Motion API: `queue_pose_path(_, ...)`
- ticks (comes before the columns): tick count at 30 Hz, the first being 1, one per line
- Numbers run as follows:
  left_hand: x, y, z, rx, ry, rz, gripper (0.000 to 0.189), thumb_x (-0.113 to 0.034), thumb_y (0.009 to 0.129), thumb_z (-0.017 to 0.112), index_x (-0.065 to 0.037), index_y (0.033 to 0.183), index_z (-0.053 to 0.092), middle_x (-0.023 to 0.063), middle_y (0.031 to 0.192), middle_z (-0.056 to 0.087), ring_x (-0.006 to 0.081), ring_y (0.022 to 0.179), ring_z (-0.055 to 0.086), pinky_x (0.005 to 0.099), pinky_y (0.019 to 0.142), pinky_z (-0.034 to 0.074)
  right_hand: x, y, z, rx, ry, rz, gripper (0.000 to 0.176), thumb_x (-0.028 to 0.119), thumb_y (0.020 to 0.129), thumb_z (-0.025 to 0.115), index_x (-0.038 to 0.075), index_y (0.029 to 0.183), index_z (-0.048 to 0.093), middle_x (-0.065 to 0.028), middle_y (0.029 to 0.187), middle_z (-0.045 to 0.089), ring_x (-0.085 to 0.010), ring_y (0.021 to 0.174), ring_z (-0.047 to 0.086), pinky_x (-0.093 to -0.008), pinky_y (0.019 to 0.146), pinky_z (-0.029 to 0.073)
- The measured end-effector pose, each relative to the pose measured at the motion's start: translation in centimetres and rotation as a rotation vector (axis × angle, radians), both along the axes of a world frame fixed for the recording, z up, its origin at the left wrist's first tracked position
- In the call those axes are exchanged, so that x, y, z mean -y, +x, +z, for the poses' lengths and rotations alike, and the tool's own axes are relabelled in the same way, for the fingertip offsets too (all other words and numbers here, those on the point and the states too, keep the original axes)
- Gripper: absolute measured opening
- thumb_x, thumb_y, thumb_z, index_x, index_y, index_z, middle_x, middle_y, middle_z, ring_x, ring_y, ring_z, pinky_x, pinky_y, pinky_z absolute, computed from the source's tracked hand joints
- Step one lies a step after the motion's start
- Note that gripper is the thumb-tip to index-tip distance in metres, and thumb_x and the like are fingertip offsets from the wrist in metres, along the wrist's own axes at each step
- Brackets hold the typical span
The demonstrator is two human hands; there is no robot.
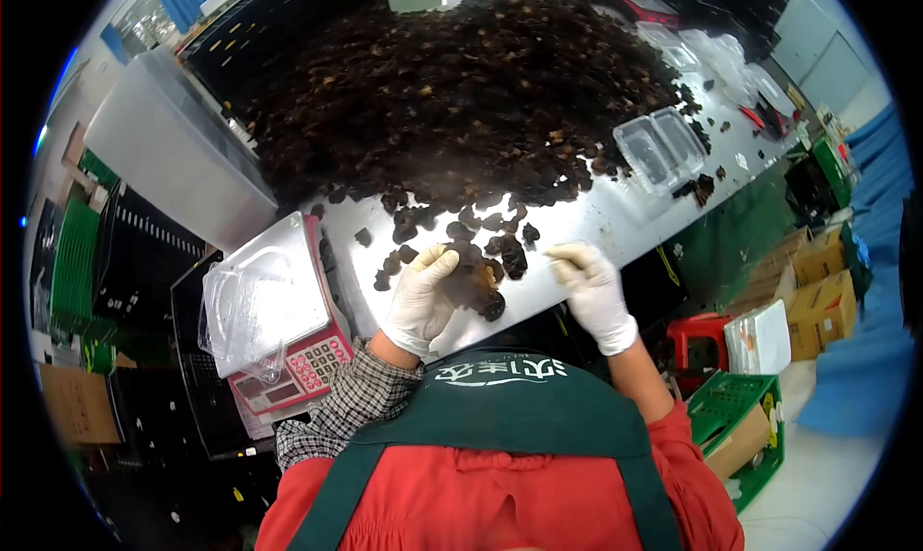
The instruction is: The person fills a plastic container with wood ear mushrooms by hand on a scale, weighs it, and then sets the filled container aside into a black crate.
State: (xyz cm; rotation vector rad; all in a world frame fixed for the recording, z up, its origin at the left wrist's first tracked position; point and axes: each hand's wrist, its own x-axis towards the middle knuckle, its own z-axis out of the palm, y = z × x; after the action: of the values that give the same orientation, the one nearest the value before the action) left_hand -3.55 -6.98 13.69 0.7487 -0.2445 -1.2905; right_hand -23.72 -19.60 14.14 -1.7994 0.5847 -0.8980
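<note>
My left hand (421, 299), in a white glove, pinches a dark brown wood ear mushroom (467, 274) between thumb and fingers above the metal table (370, 306). Other wood ear pieces (513, 261) lie loose just beyond and to the right of it. To the right, my right hand (588, 289), also gloved, is held over the table edge with its fingers pointing left. Those fingers are slightly apart, with nothing visible between them. A big heap of wood ears (461, 89) covers the far part of the table.
At left a red-and-white scale (312, 363) carries clear plastic trays (252, 306). Behind it leans a translucent bin (173, 152). An open clear container (660, 149) lies right of the heap. A red stool (694, 344) and a green crate (723, 407) stand below at right.
</note>
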Motion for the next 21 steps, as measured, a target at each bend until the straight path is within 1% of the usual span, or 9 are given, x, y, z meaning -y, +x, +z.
queue_pose_path(2, 0.5, -0.4, 0.1, -0.059, -0.022, -0.087, 0.017, -0.01, 0.091, 0.061, -0.001, 0.105, 0.06, 0.0095, 0.101, 0.065, 0.0191, 0.091, 0.063, 0.0333, 0.083, 0.053, -1.3, 2.3, 2.1, 0.006, -0.494, 0.074, 0.03, -0.005, 0.078, 0.06, 0.007, 0.104, 0.066, -0.009, 0.092, 0.061, -0.0247, 0.079, 0.061, -0.0322, 0.072, 0.052)
queue_pose_path(5, 0.7, -0.6, -0.2, -0.13, -0.055, -0.169, 0.016, -0.009, 0.092, 0.059, -0.001, 0.105, 0.058, 0.0089, 0.097, 0.064, 0.0199, 0.091, 0.063, 0.0343, 0.077, 0.054, -1.6, 3.7, 2.5, -0.065, -0.575, 0.162, 0.023, 0.0, 0.076, 0.064, 0.009, 0.097, 0.066, -0.0063, 0.084, 0.059, -0.0242, 0.078, 0.061, -0.0323, 0.069, 0.051)
queue_pose_path(8, 0.8, -0.4, -1.5, -0.246, -0.1, -0.228, 0.019, -0.01, 0.093, 0.056, 0.0, 0.109, 0.055, 0.0107, 0.1, 0.063, 0.021, 0.088, 0.063, 0.0324, 0.07, 0.057, -1.1, 3.1, 2.0, -0.058, -0.515, 0.235, 0.019, -0.006, 0.08, 0.063, 0.004, 0.096, 0.065, -0.0072, 0.087, 0.059, -0.0201, 0.079, 0.058, -0.0308, 0.07, 0.048)
queue_pose_path(12, 0.7, -1.3, -0.5, -0.424, -0.014, -0.233, 0.025, -0.012, 0.095, 0.051, 0.004, 0.114, 0.051, 0.016, 0.109, 0.058, 0.0235, 0.083, 0.064, 0.026, 0.064, 0.061, -1.4, 2.6, 0.3, 0.046, 0.098, 0.193, 0.009, -0.004, 0.084, 0.061, 0.002, 0.09, 0.061, -0.0044, 0.09, 0.06, -0.0131, 0.08, 0.056, -0.0271, 0.075, 0.046)
queue_pose_path(15, 0.5, -1.2, -1.7, -0.527, 0.082, -0.219, 0.028, -0.011, 0.095, 0.05, 0.005, 0.118, 0.049, 0.0179, 0.113, 0.057, 0.0238, 0.084, 0.065, 0.0265, 0.066, 0.061, -1.1, 2.4, -0.6, 0.096, 0.199, 0.142, 0.013, -0.002, 0.086, 0.059, 0.002, 0.098, 0.058, -0.0057, 0.1, 0.059, -0.0118, 0.081, 0.056, -0.0272, 0.078, 0.047)
queue_pose_path(16, 0.6, -1.3, -1.9, -0.514, 0.095, -0.205, 0.029, -0.01, 0.095, 0.048, 0.005, 0.12, 0.047, 0.019, 0.114, 0.056, 0.0231, 0.085, 0.064, 0.0279, 0.069, 0.061, -1.7, 2.9, -0.3, 0.158, -0.011, 0.131, 0.026, -0.005, 0.081, 0.059, 0.002, 0.106, 0.056, -0.0091, 0.104, 0.059, -0.0135, 0.086, 0.059, -0.0265, 0.076, 0.05)
queue_pose_path(19, 0.7, -2.0, -1.0, -0.452, 0.08, -0.232, 0.03, -0.01, 0.095, 0.047, 0.006, 0.121, 0.046, 0.02, 0.113, 0.056, 0.0232, 0.087, 0.064, 0.0283, 0.071, 0.061, -2.6, 2.8, 1.5, 0.029, -0.123, 0.248, 0.045, -0.004, 0.079, 0.059, 0.003, 0.123, 0.052, -0.0115, 0.112, 0.058, -0.0165, 0.093, 0.061, -0.0267, 0.083, 0.05)
queue_pose_path(20, 0.9, -1.8, -1.7, -0.415, 0.076, -0.256, 0.031, -0.011, 0.096, 0.046, 0.005, 0.122, 0.046, 0.021, 0.113, 0.056, 0.0227, 0.088, 0.063, 0.0284, 0.068, 0.06, -2.2, 2.7, 0.9, -0.008, -0.093, 0.277, 0.046, -0.004, 0.083, 0.058, 0.002, 0.128, 0.048, -0.01, 0.11, 0.059, -0.0156, 0.097, 0.061, -0.0261, 0.085, 0.049)
queue_pose_path(21, 1.1, -1.9, -1.3, -0.352, 0.111, -0.24, 0.03, -0.012, 0.096, 0.046, 0.005, 0.122, 0.046, 0.0211, 0.113, 0.056, 0.022, 0.087, 0.063, 0.0284, 0.067, 0.06, -1.9, 2.6, 0.1, 0.063, 0.158, 0.299, 0.043, -0.003, 0.085, 0.057, 0.002, 0.127, 0.049, -0.0094, 0.109, 0.059, -0.0157, 0.097, 0.061, -0.0263, 0.085, 0.049)
